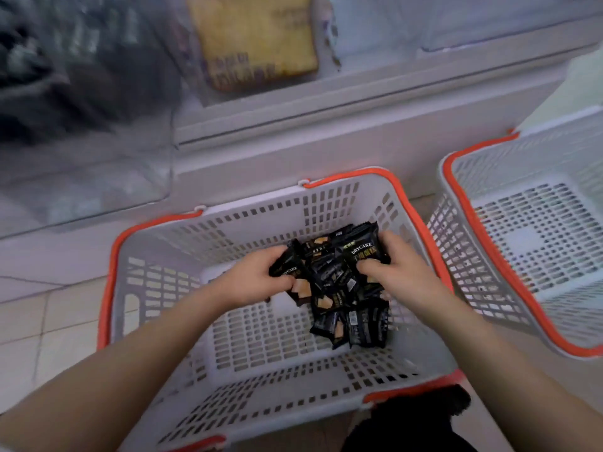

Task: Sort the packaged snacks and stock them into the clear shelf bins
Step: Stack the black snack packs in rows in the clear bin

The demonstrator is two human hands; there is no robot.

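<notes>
A grey plastic basket with an orange rim (421, 223) stands on the floor below me. Inside it lies a heap of several black snack packets (339, 288) marked DRYCAKE. My left hand (257, 278) grips packets at the heap's left side, fingers curled round a black packet. My right hand (398, 269) grips packets at the heap's right side, thumb pressed on one labelled packet (362, 249). Clear shelf bins (85, 190) sit blurred at the upper left, one holding dark packets (65, 70).
A second grey basket with an orange rim (463, 203) stands to the right with nothing in it. A white shelf base (293, 148) runs behind the baskets. A yellow bread-like package (254, 37) shows behind a clear bin front. Tiled floor (39, 321) lies at left.
</notes>
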